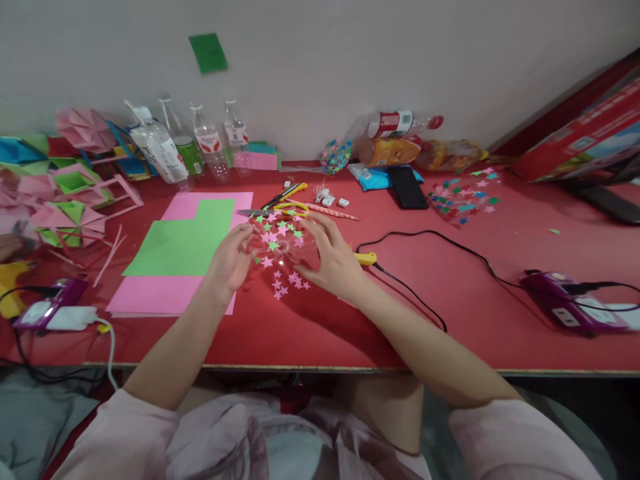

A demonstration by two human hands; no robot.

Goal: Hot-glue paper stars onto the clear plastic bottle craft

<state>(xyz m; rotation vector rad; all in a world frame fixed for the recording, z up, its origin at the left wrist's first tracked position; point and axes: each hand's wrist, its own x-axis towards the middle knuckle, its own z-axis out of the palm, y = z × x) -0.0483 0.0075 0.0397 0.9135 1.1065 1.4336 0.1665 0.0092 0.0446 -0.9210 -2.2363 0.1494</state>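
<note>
Between my hands is a clear plastic piece covered with pink and green paper stars, over the red table. My left hand is at its left side, fingers bent and partly hidden from view. On the right side, my right hand has its fingers and thumb spread in a curve around the piece's edge. Scissors with yellow handles lie just behind the piece. Left of my left hand, green paper rests on pink paper.
Several plastic bottles stand along the wall. A black phone and another star-covered clear piece are at the back right. A yellow-handled tool with a black cable lies right of my right hand. Paper crafts fill the left; another person's hand shows there.
</note>
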